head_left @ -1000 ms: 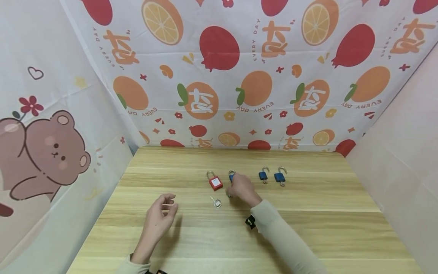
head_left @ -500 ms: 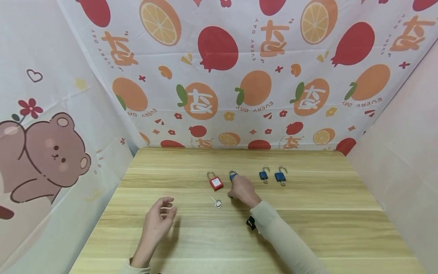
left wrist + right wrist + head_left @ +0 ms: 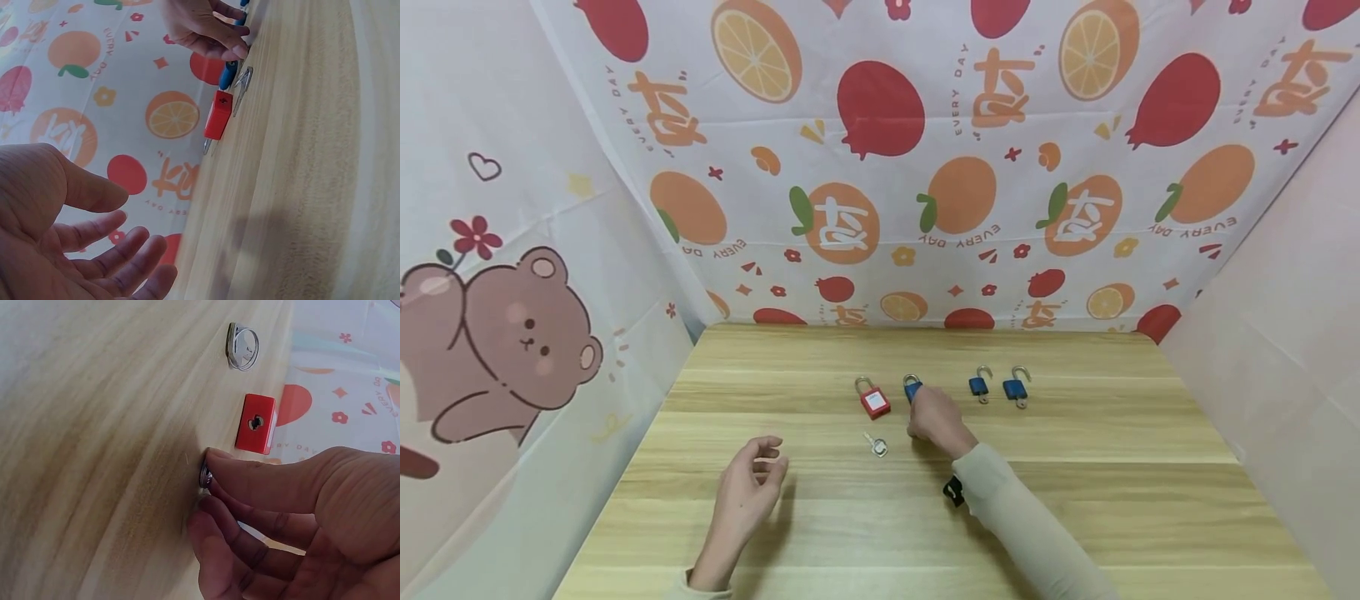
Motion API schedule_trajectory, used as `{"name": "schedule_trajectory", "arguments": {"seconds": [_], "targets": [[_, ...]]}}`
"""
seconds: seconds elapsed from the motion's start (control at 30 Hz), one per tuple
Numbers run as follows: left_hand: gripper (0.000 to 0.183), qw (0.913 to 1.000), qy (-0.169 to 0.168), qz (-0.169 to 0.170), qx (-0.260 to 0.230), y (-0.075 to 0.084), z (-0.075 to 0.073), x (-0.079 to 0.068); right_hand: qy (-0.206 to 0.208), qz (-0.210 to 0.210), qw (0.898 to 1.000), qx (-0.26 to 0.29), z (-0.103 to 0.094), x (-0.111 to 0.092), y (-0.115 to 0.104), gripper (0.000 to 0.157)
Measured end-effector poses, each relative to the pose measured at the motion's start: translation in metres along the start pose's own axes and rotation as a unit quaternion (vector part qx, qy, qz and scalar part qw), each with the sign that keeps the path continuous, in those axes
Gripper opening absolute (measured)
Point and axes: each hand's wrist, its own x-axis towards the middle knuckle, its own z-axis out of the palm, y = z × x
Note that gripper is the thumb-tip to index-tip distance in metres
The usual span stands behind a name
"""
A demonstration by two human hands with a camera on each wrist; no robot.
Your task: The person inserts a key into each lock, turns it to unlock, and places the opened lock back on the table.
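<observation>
My right hand (image 3: pixel 936 417) is low over the table at the lower end of a blue padlock (image 3: pixel 913 389), covering part of it. In the right wrist view, thumb and fingertips pinch a small silver key (image 3: pixel 205 475), mostly hidden by the fingers. The padlock's shackle points to the back wall and looks closed. Left of it lies a red padlock (image 3: pixel 875 402) with a white label, its keyhole facing the right wrist camera. A loose key on a ring (image 3: pixel 877 446) lies in front. My left hand (image 3: pixel 750 483) hovers at the left, fingers loosely bent, holding nothing.
Two blue padlocks, one smaller (image 3: pixel 978 386) and one larger (image 3: pixel 1015 389), lie to the right with raised shackles and keys at their lower ends. The wooden table (image 3: pixel 820 533) meets a fruit-print cloth wall (image 3: pixel 880 208) at the back.
The right hand has shifted slightly right and down, so a little more of the blue padlock shows. A metal bit seen under its fingers is now hidden. The left hand barely moved.
</observation>
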Motion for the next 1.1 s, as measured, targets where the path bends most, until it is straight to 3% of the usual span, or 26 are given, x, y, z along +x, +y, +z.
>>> {"name": "schedule_trajectory", "arguments": {"seconds": [0.1,0.33,0.57,0.7,1.1], "targets": [[0.035,1.0,-0.002,-0.001,-0.001,-0.001,0.001,0.0,-0.006,-0.003,1.0,-0.004,0.001,0.002,0.003,0.037],[0.034,1.0,0.001,-0.002,0.002,-0.001,0.002,0.0,-0.037,0.014,0.999,-0.001,0.004,0.006,0.007,0.019],[0.034,1.0,0.0,0.001,-0.003,0.0,0.005,0.0,-0.027,-0.016,0.999,0.032,0.007,0.006,0.01,0.048],[0.034,1.0,-0.002,0.004,-0.002,0.0,0.008,0.0,-0.024,-0.029,0.998,0.058,0.007,0.004,0.012,0.052],[0.034,1.0,-0.007,0.0,0.0,0.003,0.011,0.003,0.003,-0.066,0.993,0.095,0.009,0.002,0.021,0.026]]}}
